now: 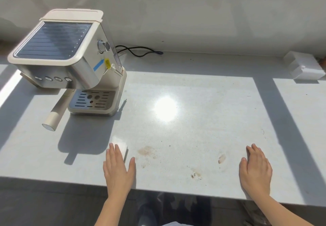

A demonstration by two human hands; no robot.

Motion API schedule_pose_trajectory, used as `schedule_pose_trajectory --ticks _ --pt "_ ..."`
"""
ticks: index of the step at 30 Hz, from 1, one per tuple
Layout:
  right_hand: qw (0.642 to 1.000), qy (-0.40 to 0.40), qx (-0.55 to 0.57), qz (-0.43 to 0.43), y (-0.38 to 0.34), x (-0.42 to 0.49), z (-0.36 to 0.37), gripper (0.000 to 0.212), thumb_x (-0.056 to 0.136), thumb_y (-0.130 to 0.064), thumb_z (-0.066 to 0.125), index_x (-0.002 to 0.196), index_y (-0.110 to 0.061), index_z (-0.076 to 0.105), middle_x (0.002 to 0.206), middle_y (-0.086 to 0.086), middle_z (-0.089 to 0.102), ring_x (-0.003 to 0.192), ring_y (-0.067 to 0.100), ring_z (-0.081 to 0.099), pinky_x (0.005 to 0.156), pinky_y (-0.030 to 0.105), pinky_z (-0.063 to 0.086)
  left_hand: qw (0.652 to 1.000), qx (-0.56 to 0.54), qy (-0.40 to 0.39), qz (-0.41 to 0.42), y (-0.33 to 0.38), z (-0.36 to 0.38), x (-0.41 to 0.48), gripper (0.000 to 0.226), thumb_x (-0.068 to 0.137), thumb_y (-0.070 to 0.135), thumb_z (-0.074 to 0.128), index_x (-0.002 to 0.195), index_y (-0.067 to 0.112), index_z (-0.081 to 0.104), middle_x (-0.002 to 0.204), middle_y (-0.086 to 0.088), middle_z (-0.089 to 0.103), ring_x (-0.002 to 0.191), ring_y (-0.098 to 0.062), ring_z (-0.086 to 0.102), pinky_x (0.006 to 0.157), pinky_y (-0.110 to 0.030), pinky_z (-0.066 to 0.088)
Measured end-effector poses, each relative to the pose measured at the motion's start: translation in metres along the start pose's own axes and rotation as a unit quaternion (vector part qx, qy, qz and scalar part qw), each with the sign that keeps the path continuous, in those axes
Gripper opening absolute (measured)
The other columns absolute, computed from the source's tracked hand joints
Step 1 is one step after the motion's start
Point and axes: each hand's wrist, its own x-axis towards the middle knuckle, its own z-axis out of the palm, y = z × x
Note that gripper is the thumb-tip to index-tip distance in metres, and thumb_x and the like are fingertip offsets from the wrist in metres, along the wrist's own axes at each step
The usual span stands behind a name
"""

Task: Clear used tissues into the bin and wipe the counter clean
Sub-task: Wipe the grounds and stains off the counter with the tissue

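A white folded tissue (121,145) lies on the pale counter (194,129) under the fingertips of my left hand (118,168), which rests flat with fingers together. My right hand (254,170) lies flat on the counter near the front edge, holding nothing. Brown coffee stains mark the counter between the hands: a smear (146,151), a patch of specks (196,175) and a small blot (222,158). No bin is in view.
A cream and steel espresso machine (70,63) stands at the back left, its portafilter handle (56,113) jutting forward. Its black cord (139,51) trails along the wall. A white box (305,67) sits at the back right. The counter's front edge (176,193) runs just below my hands.
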Motion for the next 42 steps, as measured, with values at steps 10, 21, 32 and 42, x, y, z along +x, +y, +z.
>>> schedule_pose_trajectory --ticks 10,21,32,42 --pt "1.000 0.005 0.004 0.007 -0.003 0.001 -0.002 0.043 0.092 -0.011 0.050 0.135 -0.006 0.045 0.148 0.012 0.042 0.139 0.029 0.034 0.114 0.051 0.024 0.994 0.092 0.054 -0.029 -0.008 0.006 0.005 0.049 0.088 0.017 0.056 0.134 0.006 0.042 0.146 -0.015 0.037 0.131 -0.036 0.035 0.103 -0.053 0.030" --pt "0.997 -0.022 -0.067 -0.027 0.000 0.027 -0.004 0.059 0.089 -0.033 0.027 0.142 -0.009 0.037 0.148 0.014 0.040 0.136 0.032 0.034 0.112 0.054 0.021 0.992 0.111 0.003 0.065 -0.040 0.008 0.015 0.065 0.098 0.032 0.030 0.149 0.003 0.003 0.160 -0.014 -0.004 0.148 -0.025 -0.006 0.121 -0.043 0.003" --pt "0.998 -0.020 -0.048 -0.042 0.007 0.028 0.004 0.061 0.090 -0.033 0.022 0.145 -0.010 0.033 0.155 0.009 0.033 0.144 0.024 0.026 0.114 0.056 0.019 0.964 0.173 -0.095 0.178 -0.023 0.013 0.019 0.071 0.084 0.053 -0.010 0.142 0.015 -0.023 0.153 0.001 -0.028 0.143 -0.016 -0.024 0.117 -0.037 -0.018" --pt "0.998 -0.027 -0.041 -0.042 0.006 0.027 0.003 0.059 0.092 -0.029 0.024 0.147 -0.011 0.031 0.156 0.008 0.030 0.146 0.022 0.022 0.116 0.054 0.015 0.925 0.172 -0.146 0.305 0.086 0.069 -0.019 0.067 0.093 0.039 0.022 0.150 0.007 0.006 0.160 -0.007 0.002 0.146 -0.015 -0.011 0.113 -0.041 -0.001"
